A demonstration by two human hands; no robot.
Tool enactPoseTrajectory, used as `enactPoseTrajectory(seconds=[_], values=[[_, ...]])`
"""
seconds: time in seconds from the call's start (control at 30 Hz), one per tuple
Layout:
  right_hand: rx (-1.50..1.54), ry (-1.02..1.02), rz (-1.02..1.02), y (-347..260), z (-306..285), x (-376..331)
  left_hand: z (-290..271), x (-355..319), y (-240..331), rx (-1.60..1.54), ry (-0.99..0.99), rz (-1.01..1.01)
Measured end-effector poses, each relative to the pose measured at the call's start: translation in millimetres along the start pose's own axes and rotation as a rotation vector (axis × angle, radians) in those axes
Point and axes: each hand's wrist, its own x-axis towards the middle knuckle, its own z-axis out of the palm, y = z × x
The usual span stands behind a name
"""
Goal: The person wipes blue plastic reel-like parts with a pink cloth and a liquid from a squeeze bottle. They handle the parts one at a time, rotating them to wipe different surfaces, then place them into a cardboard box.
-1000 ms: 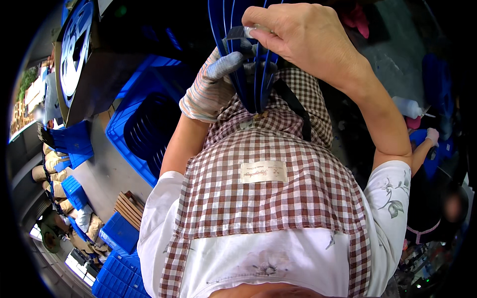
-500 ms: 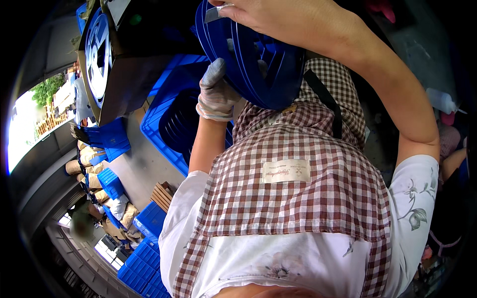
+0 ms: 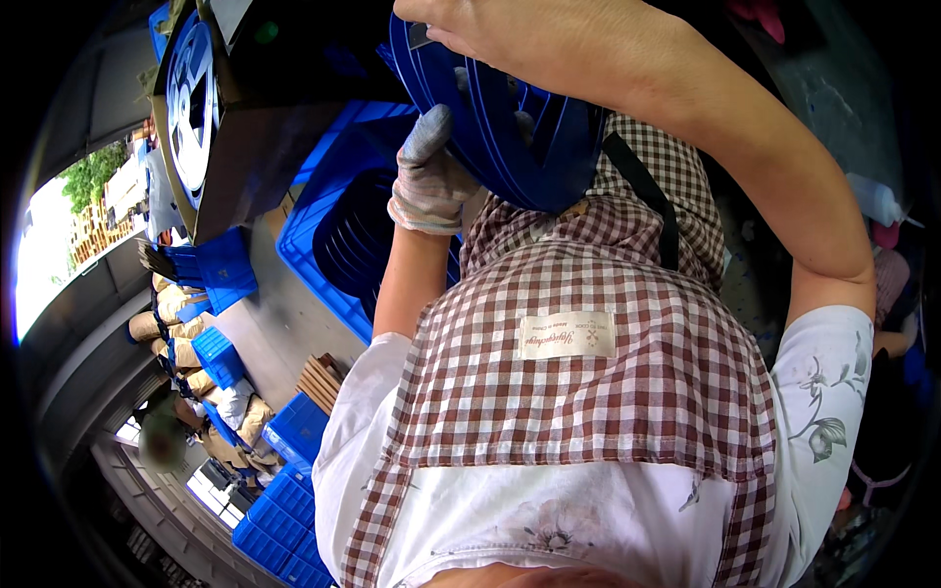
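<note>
My gloved left hand [image 3: 431,174] grips the dark-blue, round plastic reel [image 3: 524,186] over my lap [image 3: 632,186], seemingly steadying it while my bare right hand [image 3: 510,37] pinches a grey strip [image 3: 419,35] at its far-left rim.

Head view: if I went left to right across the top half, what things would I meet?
Green leafy tree → pale round spoked disc → left hand in a striped cloth glove → long black strap → whitish plastic bottle.
</note>
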Motion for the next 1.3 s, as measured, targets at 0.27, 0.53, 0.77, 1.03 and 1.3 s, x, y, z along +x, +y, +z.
enactPoseTrajectory(seconds=[0.27, 0.53, 0.77, 1.03, 1.3], values=[[0.068, -0.051, -0.052, -2.7, -6.9, -5.1, -4.9, 0.7, -0.6, 0.019, -0.009, 0.008], [-0.023, 0.019, 0.023, 8.9, -2.1, 4.4, 1.9, 2.7, -1.4, 0.072, -0.013, 0.018], [-0.093, 0.037, 0.015, 5.3, -3.1, 2.6, 7.4, 2.1, -0.2, 0.114, 0.007, 0.022], [-0.178, 0.006, 0.017, 7.6, 1.6, 5.5, 9.5, 2.6, 0.1, 0.103, 0.031, 0.006], [-0.177, 0.007, -0.017, 1.6, -8.9, -1.6, 9.2, 2.3, -0.5, 0.133, 0.032, 0.003]])
